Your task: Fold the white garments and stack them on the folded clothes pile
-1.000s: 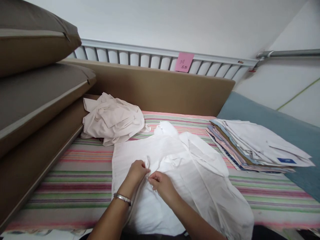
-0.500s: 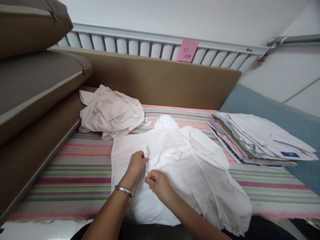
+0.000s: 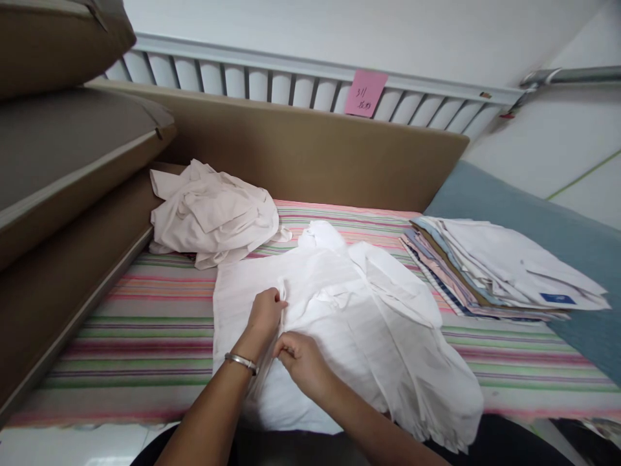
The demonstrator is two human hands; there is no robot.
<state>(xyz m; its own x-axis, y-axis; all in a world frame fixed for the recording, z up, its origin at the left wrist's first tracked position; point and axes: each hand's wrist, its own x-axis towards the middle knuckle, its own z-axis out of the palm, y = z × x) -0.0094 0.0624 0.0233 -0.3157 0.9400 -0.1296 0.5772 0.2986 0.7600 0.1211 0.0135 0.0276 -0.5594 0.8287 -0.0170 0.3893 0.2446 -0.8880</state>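
Observation:
A white shirt (image 3: pixel 369 323) lies spread on the striped bed cover (image 3: pixel 145 323), its collar towards the headboard. My left hand (image 3: pixel 266 312), with a silver bracelet on the wrist, pinches the shirt's front edge near the middle. Just below it, my right hand (image 3: pixel 297 359) is closed on the same front edge, its fingers curled into the cloth. The two hands almost touch. What lies between the fingertips is too small to make out.
A crumpled cream garment (image 3: pixel 213 217) lies at the back left. A stack of folded shirts (image 3: pixel 499 272) sits at the right on a blue cover (image 3: pixel 524 213). Brown cushions (image 3: pixel 63 168) are piled at the left. A tan headboard (image 3: pixel 310 155) and a white rail with a pink note (image 3: pixel 366 94) stand behind.
My right hand has slid down the shirt's front edge towards me, a little below the left hand. The left hand keeps its pinch. The view has tilted slightly down.

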